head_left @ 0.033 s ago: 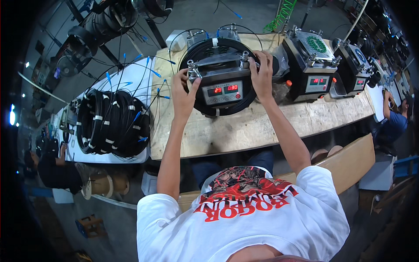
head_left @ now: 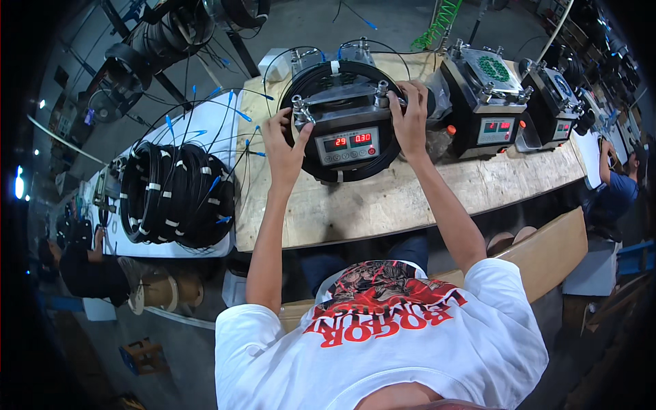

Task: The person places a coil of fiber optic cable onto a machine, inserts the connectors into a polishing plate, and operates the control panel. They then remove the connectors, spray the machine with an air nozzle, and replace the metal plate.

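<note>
Okay so your machine, the boxy one with the red-lit display (head_left: 347, 145) sitting upper centre of the frame, has a black cable coil (head_left: 362, 71) looking looped right around it, white tie at the top. Your left hand (head_left: 284, 152) is half curled at the machine's left corner, thumb in front and fingers round the outer side of the metal post (head_left: 298, 106). Your right hand (head_left: 410, 121) is bent over the opposite corner, fingertips at the right-hand post (head_left: 383, 91). Can't tell how hard either one is squeezing, or whether you've fully got hold of anything, since some fingertips are hidden. If it were me, I'd work both corners evenly so nothing goes crooked, and keep thumbs off any pinch point between the plates. Watch the thin leads with blue tips (head_left: 324, 53) just behind, at the top of the frame; I'd guess a snag there would strain a connector. Also keep that coil from riding up under your palms, imo.
</note>
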